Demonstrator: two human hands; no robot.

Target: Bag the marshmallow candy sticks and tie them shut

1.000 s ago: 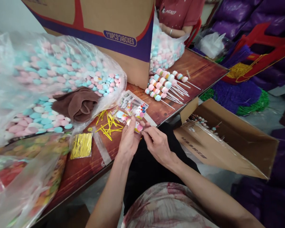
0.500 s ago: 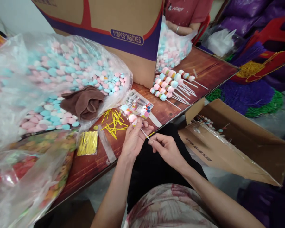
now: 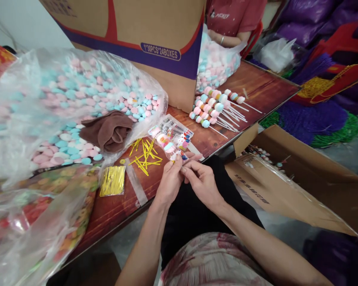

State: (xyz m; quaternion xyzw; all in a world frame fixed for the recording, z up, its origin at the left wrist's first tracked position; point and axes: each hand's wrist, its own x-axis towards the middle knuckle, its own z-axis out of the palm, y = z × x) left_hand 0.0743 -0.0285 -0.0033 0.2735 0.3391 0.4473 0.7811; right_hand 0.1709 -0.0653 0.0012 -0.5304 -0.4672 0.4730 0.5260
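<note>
A skewer of pink, white and blue marshmallows (image 3: pixel 164 142) in a clear printed sleeve points away from me over the table edge. My left hand (image 3: pixel 172 174) is closed around its lower end, thumb pressed on the gathered sleeve. Right beside it, my right hand (image 3: pixel 202 179) is closed in a pinch, its fingertips meeting the left hand's. What that pinch holds is hidden. Under the skewer's far side lies a stack of flat printed sleeves (image 3: pixel 174 129). Loose yellow twist ties (image 3: pixel 146 157) are scattered to the left, near a packet of gold twist ties (image 3: pixel 112 181).
A big clear bag of marshmallows (image 3: pixel 86 85) with a brown cloth (image 3: pixel 107 131) covers the left. Behind stands a large carton (image 3: pixel 155 24). Finished-looking skewers (image 3: pixel 209 107) lie at right; an open box (image 3: pixel 310 178) sits below. A person in a red shirt (image 3: pixel 234 18) sits opposite.
My right hand has moved left and up against my left hand. The white stick that showed between them is now covered, and more of the sleeved marshmallows shows beyond the left hand.
</note>
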